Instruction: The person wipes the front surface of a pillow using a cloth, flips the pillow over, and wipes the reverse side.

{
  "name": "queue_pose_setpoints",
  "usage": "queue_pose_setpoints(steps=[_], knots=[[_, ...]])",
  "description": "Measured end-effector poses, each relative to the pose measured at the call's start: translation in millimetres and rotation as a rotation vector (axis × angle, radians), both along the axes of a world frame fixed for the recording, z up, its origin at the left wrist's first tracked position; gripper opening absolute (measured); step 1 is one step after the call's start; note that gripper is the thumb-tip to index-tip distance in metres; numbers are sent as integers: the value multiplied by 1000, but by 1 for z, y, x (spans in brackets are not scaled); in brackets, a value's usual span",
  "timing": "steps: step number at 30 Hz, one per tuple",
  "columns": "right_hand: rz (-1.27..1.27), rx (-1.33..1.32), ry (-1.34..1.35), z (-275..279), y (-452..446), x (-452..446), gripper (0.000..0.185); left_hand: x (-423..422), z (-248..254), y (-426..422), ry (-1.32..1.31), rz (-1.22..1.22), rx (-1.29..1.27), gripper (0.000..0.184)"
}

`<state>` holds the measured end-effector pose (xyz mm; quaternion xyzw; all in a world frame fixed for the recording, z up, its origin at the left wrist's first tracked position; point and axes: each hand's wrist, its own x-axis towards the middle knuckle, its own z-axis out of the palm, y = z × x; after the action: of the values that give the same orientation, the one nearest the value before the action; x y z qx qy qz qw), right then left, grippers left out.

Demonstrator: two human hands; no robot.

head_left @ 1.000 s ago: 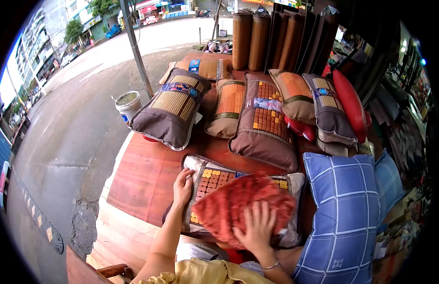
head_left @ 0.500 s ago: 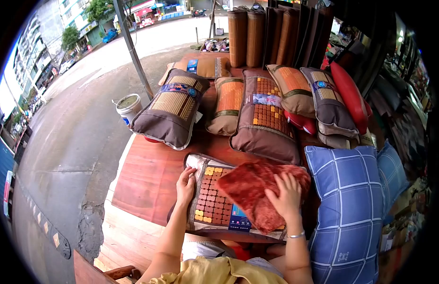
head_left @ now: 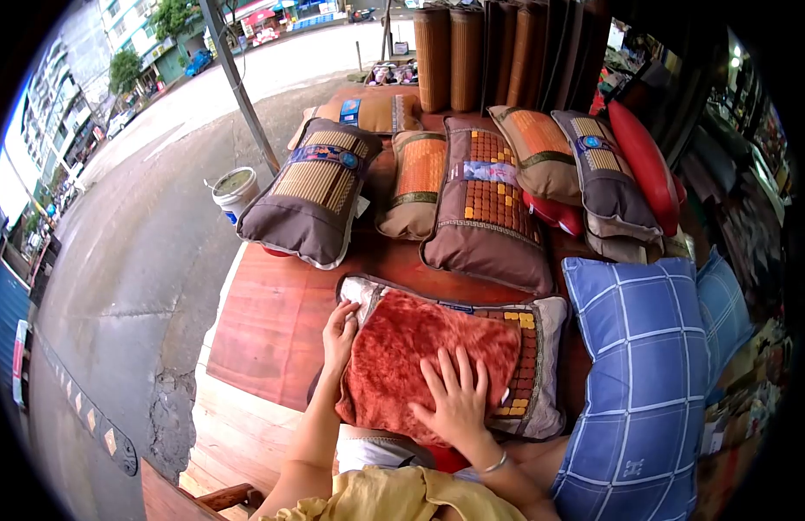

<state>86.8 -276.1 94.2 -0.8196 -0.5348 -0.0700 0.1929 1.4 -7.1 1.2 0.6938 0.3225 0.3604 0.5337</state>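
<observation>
Both red cloth and right hand are farther left on the tiled pillow than a moment ago. At the pillow's left edge, the left hand rests with curled fingers; whether it grips cannot be told. Beside it, the cloth covers the pillow's left and middle, the right hand spread flat on top. Rightward, the pillow's end lies bare, near a blue checked pillow. The work looks unfinished; how much is done does not show.

Rumpled red plush cloth spread across left part, tile-faced pillow.
</observation>
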Motion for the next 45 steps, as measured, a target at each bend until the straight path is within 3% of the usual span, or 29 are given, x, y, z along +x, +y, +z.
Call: queue_pose_setpoints(steps=[3,6,8,10,14,19,22,26,30,33,37,43,44,45], knots=[[-13,37,15,14,12,44,70,-1,2,-1,22,9,21,29],[-188,-10,68,8,-7,100,68,1,6,-1,88,0,64,28],[-345,-31,205,-1,-36,136,67,-1,-2,4,17,1,0,27],[-363,158,428,-20,-72,162,64,-3,-4,6,-1,-28,18,28],[-342,458,586,-56,-122,118,55,-3,-11,11,-21,-38,1,29],[-425,379,368,-55,-147,42,54,-3,-4,9,46,-45,58,30],[-445,287,308,-42,-140,38,65,0,2,5,81,-40,95,30],[-547,141,453,-23,-83,115,93,1,3,3,98,-34,155,31],[-526,-7,489,-27,-40,189,75,0,-2,7,112,-13,181,31],[-474,41,429,-35,-44,196,49,0,-2,7,101,-30,183,31],[-430,466,387,-24,-82,117,35,0,3,5,99,-40,146,31],[-427,368,153,-76,-152,-6,13,1,2,1,56,-9,133,32],[-420,319,125,-84,-158,-12,11,1,3,1,64,-17,149,32],[-435,227,111,-78,-156,-7,22,0,4,1,73,-25,168,32]])
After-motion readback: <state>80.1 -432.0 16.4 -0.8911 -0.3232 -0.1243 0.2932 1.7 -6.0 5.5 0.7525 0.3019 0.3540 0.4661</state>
